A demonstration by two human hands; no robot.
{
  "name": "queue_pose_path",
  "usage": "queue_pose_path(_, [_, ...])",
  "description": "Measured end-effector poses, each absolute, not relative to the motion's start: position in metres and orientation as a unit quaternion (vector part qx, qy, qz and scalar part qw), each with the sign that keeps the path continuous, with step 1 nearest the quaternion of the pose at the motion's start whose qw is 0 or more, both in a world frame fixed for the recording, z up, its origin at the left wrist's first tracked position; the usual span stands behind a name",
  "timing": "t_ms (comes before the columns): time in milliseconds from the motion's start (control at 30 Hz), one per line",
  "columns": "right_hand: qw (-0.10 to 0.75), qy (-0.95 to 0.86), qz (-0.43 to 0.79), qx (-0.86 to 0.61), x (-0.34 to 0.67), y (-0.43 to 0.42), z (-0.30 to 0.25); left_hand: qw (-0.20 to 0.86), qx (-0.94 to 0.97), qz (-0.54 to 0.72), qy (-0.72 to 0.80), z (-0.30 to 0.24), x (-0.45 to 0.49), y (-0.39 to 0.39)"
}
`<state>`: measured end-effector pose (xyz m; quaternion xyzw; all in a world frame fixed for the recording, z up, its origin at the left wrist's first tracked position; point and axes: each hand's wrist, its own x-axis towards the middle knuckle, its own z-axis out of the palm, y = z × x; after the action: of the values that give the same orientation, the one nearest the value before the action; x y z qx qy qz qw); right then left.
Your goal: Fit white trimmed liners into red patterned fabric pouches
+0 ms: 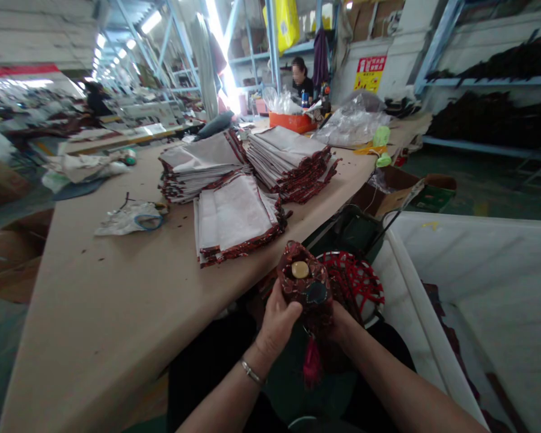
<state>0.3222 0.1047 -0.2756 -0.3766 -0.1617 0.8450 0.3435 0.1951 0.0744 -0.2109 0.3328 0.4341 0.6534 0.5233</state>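
Above my lap, both hands hold a dark red-brown patterned piece (309, 291), folded or bundled, with light stitching and a dark patch. A pale yellow oval (300, 269) shows in its top; I cannot tell what it is. My left hand (277, 316) grips the piece's left side, thumb on the front. Around its right side my right hand (339, 323) is closed, fingers hidden behind it. A pink-red tassel (312, 364) hangs just below. Stacks of grey-white panels with red-brown edges, the nearest stack (237, 213) among them, lie on the table (130, 300).
A stool wrapped in red strips (365, 282) stands just beyond my right hand. To the right is a large white bin (478, 252) with dark red pieces inside. A white cloth bundle (133, 218) lies on the table. Farther back are an orange tray (291, 122) and a seated person (301, 81).
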Motion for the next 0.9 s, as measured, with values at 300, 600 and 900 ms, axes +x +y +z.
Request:
queue_pose_path(300, [0.415,-0.257,0.780,-0.391,0.325,0.118,-0.269,0.468,0.348,0.648,0.489,-0.197,0.167,0.083])
queue_pose_path(600, [0.433,-0.436,0.670,-0.417,0.356,0.112,-0.283,0.485,0.298,0.594,0.568,-0.205,0.155,0.045])
queue_pose_path(900, [0.612,-0.459,0.544,-0.345,0.343,0.145,-0.100,0.350,0.475,0.625,0.512,-0.112,0.146,0.068])
